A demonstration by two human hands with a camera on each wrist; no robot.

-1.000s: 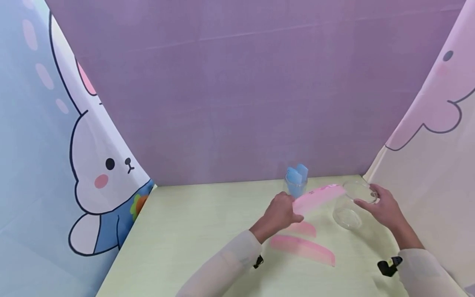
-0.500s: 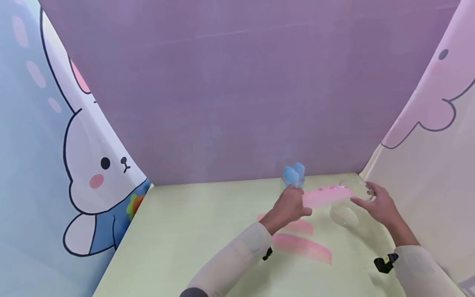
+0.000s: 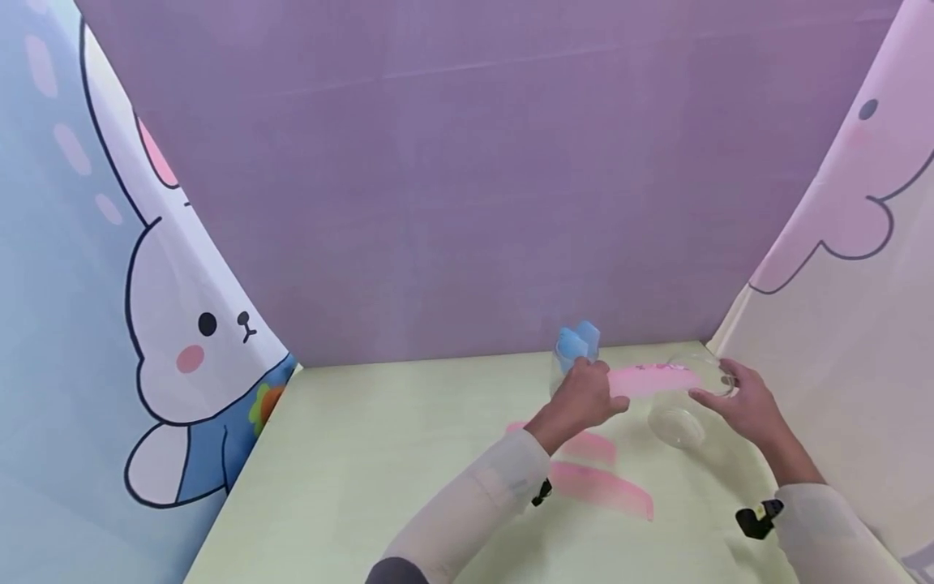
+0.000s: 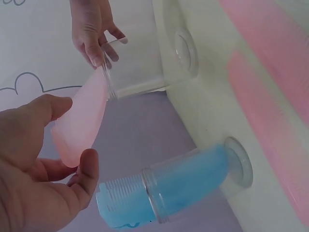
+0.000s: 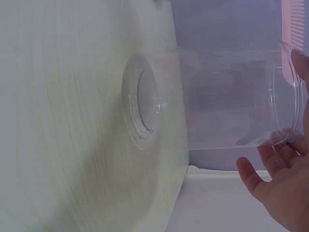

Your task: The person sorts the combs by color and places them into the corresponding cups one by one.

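My left hand pinches one end of a pink comb between thumb and fingers. The comb points to the right, its far end overlapping the rim of a clear plastic cup in the head view. At that rim, my right hand grips the cup from the right side, thumb on the near edge and fingers behind. The cup is upright, its round base at the tabletop. In the left wrist view the comb's tip shows right at the cup's mouth.
Behind my left hand stands a second clear cup with blue combs in it. Two more pink combs lie on the pale green table in front. A purple backdrop closes off the back.
My left hand has moved to the right with the pink comb, bringing its end over the cup's rim. The comb lies more level. My right hand keeps its grip on the cup.
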